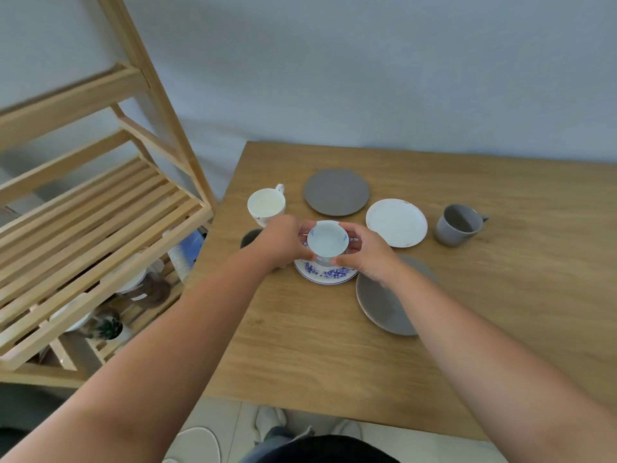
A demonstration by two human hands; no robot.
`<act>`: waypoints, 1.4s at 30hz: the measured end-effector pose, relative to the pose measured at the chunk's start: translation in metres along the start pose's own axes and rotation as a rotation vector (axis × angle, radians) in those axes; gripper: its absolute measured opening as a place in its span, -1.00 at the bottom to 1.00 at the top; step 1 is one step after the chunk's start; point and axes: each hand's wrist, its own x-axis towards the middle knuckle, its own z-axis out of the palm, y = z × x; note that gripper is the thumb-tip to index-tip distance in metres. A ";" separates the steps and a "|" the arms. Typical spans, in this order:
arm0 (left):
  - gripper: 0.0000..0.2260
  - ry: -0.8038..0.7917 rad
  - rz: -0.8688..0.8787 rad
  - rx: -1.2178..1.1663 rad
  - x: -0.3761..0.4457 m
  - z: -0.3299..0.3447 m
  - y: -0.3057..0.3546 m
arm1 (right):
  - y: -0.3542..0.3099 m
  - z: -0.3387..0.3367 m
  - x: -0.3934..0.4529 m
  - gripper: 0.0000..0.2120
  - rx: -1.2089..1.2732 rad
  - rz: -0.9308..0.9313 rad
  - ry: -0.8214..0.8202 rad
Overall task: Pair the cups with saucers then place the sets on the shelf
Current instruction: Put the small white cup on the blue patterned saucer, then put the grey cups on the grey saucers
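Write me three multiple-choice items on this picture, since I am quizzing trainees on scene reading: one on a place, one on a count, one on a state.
1. Where is the grey mug?
A. On the wooden shelf
B. On the table, right of the white saucer
C. On a grey saucer

2. How many grey saucers are on the table?
A. One
B. Two
C. Four

3. How is the blue-patterned cup held?
A. By both hands, over the blue floral saucer
B. By one hand, over the grey mug
C. By no hand, lying on its side

Key: 1 B, the mug stands on bare wood beside the white saucer. 2 B, one grey saucer lies at the back, another grey saucer lies under the right forearm. 3 A, the left hand and right hand clasp it above the blue floral saucer.
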 end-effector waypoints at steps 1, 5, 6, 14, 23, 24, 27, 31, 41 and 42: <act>-0.35 0.013 0.029 0.032 -0.001 -0.001 0.001 | 0.001 0.000 -0.001 -0.20 -0.008 0.004 0.010; -0.23 0.156 0.067 -0.029 -0.018 -0.019 -0.013 | -0.004 0.006 -0.014 -0.28 -0.046 -0.064 0.162; -0.21 0.204 0.057 -0.057 -0.026 -0.027 -0.021 | -0.007 0.010 -0.018 -0.32 -0.016 -0.121 0.224; 0.07 0.072 -0.060 -0.236 -0.051 -0.035 -0.090 | -0.010 0.089 -0.044 -0.79 -0.157 -0.273 0.331; -0.18 0.156 -0.006 -0.270 -0.061 -0.023 -0.094 | -0.009 0.119 -0.029 -0.80 -0.107 -0.139 0.249; -0.21 0.155 -0.007 -0.258 -0.065 -0.023 -0.092 | -0.008 0.116 -0.031 -0.84 -0.103 -0.149 0.232; -0.32 0.120 -0.006 -0.291 -0.077 -0.018 -0.084 | -0.001 0.102 -0.039 -0.92 -0.009 -0.156 0.190; -0.42 0.022 0.058 -0.430 -0.082 0.004 -0.060 | 0.011 0.065 -0.058 -0.85 0.207 -0.123 0.205; -0.45 -0.107 0.198 -0.437 -0.049 0.084 0.022 | 0.057 -0.038 -0.098 -0.82 0.368 -0.033 0.403; -0.45 -0.100 0.200 -0.435 -0.047 0.089 0.027 | 0.058 -0.043 -0.099 -0.81 0.364 -0.035 0.414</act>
